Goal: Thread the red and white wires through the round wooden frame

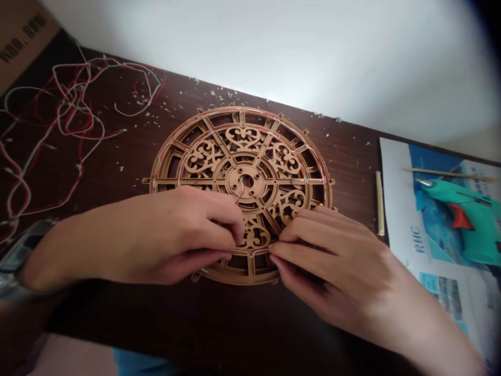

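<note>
A round, gold-brown openwork frame (256,189) with scroll patterns and spokes lies flat on the dark table. Red and white wire (251,253) runs along its inner ring, and more of it follows the outer rim. At the near side, my left hand (195,237) pinches this wire with thumb and forefinger just left of a spoke. My right hand (324,256) pinches the same wire on the other side of that spoke, its fingertips against the ring. A short wire end sticks out near the frame's centre hole. My fingers hide part of the near ring.
Tangled red and white wires (76,104) spread over the table's left side. White scraps (223,95) lie along the wall. At right, a green glue gun (465,219) and a thin wooden stick (446,173) rest on a printed sheet (399,209), beside a glue stick (379,203). A cardboard box (23,42) stands upper left.
</note>
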Available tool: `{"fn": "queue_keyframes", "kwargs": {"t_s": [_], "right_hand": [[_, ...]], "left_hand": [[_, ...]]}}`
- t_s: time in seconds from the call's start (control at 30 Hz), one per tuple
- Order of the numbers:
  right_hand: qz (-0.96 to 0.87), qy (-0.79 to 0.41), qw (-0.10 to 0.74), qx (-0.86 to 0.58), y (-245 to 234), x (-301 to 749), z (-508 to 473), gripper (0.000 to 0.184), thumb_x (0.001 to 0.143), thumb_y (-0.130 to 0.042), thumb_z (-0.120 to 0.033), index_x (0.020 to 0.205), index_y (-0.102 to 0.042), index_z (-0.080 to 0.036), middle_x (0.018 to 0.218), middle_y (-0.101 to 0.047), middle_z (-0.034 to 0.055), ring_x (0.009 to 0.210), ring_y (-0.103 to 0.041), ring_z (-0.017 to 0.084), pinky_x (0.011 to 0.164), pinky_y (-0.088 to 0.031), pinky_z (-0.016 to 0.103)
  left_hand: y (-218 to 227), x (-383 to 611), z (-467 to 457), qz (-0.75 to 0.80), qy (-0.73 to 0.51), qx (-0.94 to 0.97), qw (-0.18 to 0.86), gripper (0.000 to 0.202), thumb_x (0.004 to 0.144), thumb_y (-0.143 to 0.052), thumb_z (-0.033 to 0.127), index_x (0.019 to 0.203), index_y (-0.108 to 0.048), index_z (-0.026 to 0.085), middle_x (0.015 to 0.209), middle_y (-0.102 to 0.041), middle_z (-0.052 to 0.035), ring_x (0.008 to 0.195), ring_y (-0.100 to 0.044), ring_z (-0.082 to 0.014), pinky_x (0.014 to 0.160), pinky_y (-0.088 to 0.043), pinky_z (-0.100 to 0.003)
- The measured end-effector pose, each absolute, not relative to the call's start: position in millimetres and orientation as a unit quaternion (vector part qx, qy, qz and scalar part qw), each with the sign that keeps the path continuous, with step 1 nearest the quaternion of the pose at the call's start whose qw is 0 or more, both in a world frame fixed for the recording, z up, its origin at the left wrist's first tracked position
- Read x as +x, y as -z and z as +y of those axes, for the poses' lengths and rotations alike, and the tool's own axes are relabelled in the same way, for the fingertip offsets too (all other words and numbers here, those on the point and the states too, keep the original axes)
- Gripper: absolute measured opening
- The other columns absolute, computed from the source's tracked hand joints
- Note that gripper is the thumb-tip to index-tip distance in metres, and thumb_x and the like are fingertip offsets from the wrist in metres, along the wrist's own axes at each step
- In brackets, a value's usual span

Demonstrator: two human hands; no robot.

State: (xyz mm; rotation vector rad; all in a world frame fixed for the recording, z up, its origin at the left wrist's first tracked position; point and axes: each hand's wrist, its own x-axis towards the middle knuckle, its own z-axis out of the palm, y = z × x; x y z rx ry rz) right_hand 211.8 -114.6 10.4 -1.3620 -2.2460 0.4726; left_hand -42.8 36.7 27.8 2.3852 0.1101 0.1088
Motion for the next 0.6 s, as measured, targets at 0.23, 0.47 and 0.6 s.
{"fn": "queue_keyframes", "kwargs": {"t_s": [0.23, 0.47, 0.6], "right_hand": [[-0.823, -0.175, 0.227, -0.490, -11.8, 213.4, -115.6, 0.017, 0.105, -0.068, -0.010, 0.100, -0.080, -0.021, 0.091, -0.073, 0.0041, 0.082, -0.064, 0.017, 0.077, -0.052, 0.038], [-0.816, -0.175, 0.237, -0.497, -19.9, 223.8, -115.0, 0.019, 0.101, -0.071, -0.007, 0.092, -0.078, -0.023, 0.093, -0.075, 0.0043, 0.081, -0.067, 0.017, 0.075, -0.053, 0.037], [-0.817, -0.177, 0.236, -0.496, -17.5, 222.1, -113.9, 0.017, 0.102, -0.070, -0.007, 0.094, -0.078, -0.020, 0.094, -0.075, 0.0049, 0.081, -0.067, 0.017, 0.076, -0.052, 0.037]], "left_hand": [[-24.7, -38.8, 40.3, 0.042, -0.077, 0.929, 0.360, 0.022, 0.109, -0.066, 0.012, 0.100, -0.084, 0.022, 0.114, -0.085, -0.0055, 0.094, -0.080, -0.0161, 0.082, -0.059, -0.027], [-21.8, -36.1, 39.6, 0.045, -0.076, 0.933, 0.348, 0.022, 0.104, -0.069, 0.012, 0.090, -0.083, 0.021, 0.112, -0.084, -0.0046, 0.092, -0.078, -0.0166, 0.078, -0.057, -0.029], [-21.1, -35.9, 41.2, 0.040, -0.079, 0.932, 0.351, 0.021, 0.106, -0.069, 0.013, 0.094, -0.084, 0.023, 0.111, -0.084, -0.0037, 0.090, -0.078, -0.0156, 0.079, -0.058, -0.028]]}}
